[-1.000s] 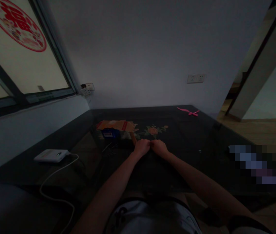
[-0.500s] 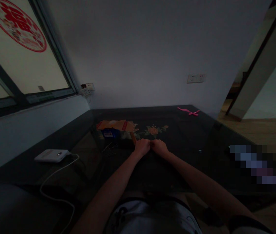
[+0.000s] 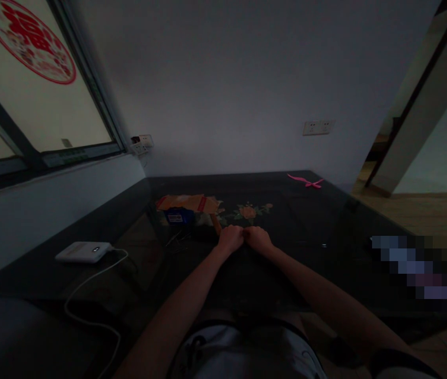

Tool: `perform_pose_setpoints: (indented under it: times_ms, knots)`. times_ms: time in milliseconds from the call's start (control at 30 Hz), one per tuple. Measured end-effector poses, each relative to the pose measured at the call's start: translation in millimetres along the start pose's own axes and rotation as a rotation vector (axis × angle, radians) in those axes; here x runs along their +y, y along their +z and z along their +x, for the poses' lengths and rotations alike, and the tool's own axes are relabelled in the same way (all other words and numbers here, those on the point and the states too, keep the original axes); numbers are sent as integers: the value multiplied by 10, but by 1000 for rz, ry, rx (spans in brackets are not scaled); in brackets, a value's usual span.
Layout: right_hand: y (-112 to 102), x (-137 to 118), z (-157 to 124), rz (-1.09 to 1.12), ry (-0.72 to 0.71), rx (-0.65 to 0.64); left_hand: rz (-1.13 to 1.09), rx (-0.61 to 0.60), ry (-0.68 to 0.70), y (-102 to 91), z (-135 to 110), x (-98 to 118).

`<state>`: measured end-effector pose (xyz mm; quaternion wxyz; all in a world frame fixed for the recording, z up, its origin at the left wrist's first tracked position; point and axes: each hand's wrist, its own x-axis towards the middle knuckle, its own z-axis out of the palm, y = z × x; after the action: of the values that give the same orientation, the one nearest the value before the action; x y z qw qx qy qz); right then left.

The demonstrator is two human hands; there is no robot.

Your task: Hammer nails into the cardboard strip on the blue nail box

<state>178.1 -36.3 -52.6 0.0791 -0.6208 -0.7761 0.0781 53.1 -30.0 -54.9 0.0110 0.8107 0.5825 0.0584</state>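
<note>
My left hand [image 3: 231, 238] is closed in a fist on the dark glossy tabletop [image 3: 286, 221], knuckles facing away from me. Beside it, my right hand [image 3: 258, 239] is also a fist, and the two meet or nearly meet at the thumb side. Nothing sticks out of either one, though the palms are hidden. Just left of my left hand stands a blue box [image 3: 178, 216] with an orange-brown sheet [image 3: 187, 202], perhaps cardboard, over it. A narrow brown strip [image 3: 216, 223] reaches down to my left hand. Small thin metal-looking items [image 3: 176, 239] lie in front of the box.
A white power bank [image 3: 84, 252] with a white cable [image 3: 89, 279] lies at the left. At the far right corner is a pink ribbon-like strip [image 3: 306, 181]. A flower print [image 3: 248, 211] decorates the tabletop beyond my hands. A blurred-out object [image 3: 413, 266] is at the right edge.
</note>
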Motion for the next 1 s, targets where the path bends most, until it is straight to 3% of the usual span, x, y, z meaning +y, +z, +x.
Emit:
perform_pose_setpoints:
  times_ms: [1000]
  knots:
    - [-37,-25,30,-72,43,43,-26,53,-74,-44,28,-83]
